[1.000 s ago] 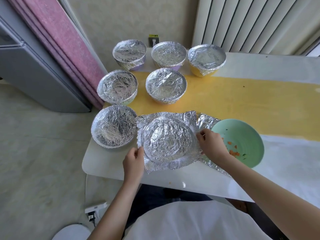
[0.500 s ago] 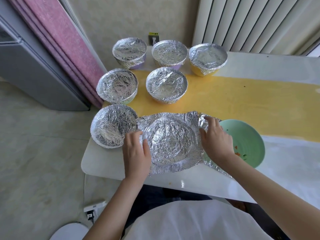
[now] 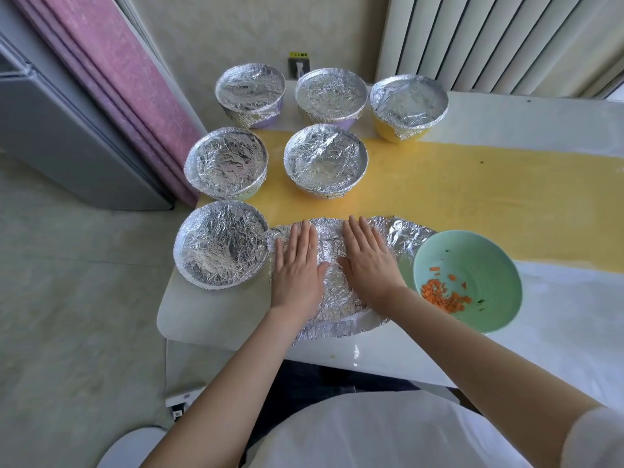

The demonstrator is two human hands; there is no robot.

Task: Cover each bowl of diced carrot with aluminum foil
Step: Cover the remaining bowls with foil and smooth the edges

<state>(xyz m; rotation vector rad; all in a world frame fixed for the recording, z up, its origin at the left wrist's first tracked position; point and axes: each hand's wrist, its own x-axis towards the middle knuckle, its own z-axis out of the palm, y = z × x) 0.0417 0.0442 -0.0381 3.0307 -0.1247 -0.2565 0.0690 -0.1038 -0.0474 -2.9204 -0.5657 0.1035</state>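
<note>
A: Starting at the left of the frame, why are the covered bowls bunched up there?

B: Six of them run from the lower left up to the top centre of the table. Each has foil folded down over its rim. I'd say they're finished and parked clear of the working spot

A: And the left hand?

B: It lies palm down on the foil sheet at centre frame. The fingers are straight and close together, and the thumb is angled out. It grips nothing; it only presses

A: What is the foil doing there?

B: It's spread on the table just beside the lowest covered bowl, with its far edge on the yellow strip. It is crumpled and looks nearly flat, and I can't tell whether anything sits beneath it. My guess is it's being smoothed so it will lie evenly over a rim

A: The right hand?

B: It's the same, flat on the sheet next to the left hand. Its fingers are straight and a little fanned, with the thumb pointing inward

A: And further right?

B: The green bowl sits at the sheet's right edge, open, with diced carrot low in its near side. It looks like the last one left to cover, and it's kept close so the sheet has little way to travel
</note>
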